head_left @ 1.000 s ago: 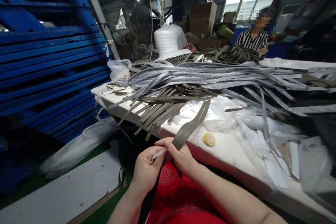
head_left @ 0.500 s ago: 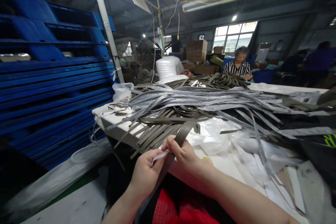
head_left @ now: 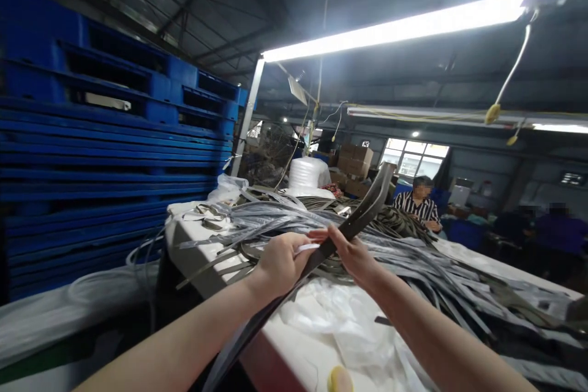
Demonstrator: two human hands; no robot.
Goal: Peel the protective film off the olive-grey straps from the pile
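Both hands hold a long dark grey-brown strap [head_left: 365, 211], which looks like a belt, raised above the near edge of the table. My left hand [head_left: 282, 262] is closed on the strap, and a small white strip [head_left: 307, 248] shows beside its thumb. Further up the strap, my right hand [head_left: 353, 255] grips it with the fingers at its edge. The strap's free end rises to the upper right, with small holes visible in it. Its lower part, with what looks like clear plastic along it, runs down to the lower left between my arms.
On the white table [head_left: 298, 349] lie heaps of straps in clear sleeves [head_left: 271, 220], loose plastic film [head_left: 340, 312] and a yellow round object [head_left: 340, 378]. Blue pallets [head_left: 114, 159] are stacked at left. A person in a striped shirt [head_left: 420, 205] sits across the table.
My view has tilted up, showing a lit tube lamp. Both hands have lifted the strap, and its end now points up to the right instead of drooping over the table.
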